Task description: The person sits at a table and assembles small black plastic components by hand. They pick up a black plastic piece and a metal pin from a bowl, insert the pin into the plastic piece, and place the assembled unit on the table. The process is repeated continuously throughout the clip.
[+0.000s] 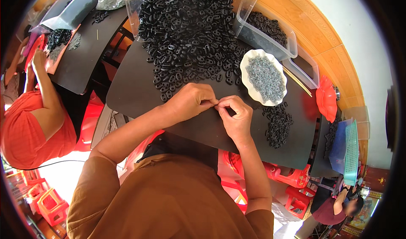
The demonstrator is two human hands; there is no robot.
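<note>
My left hand (192, 99) and my right hand (235, 117) meet fingertip to fingertip above the near part of the dark table (131, 71). Thumb and index finger are pinched on each side. Whatever sits between them is too small and too covered to name. Beyond the hands spreads a big heap of small black oval pieces with holes (186, 31). To the right, a white wavy-rimmed dish (245, 71) holds many small shiny grey pieces (265, 78). A smaller pile of black pieces (279, 127) lies right of my right hand.
Clear plastic bins (292, 48) with black pieces stand at the back right, beside thin sticks (298, 81) and a red dish (326, 99). Further right is a teal basket (351, 150). A co-worker in red (38, 129) works at another table on the left. Red stools (53, 207) stand below.
</note>
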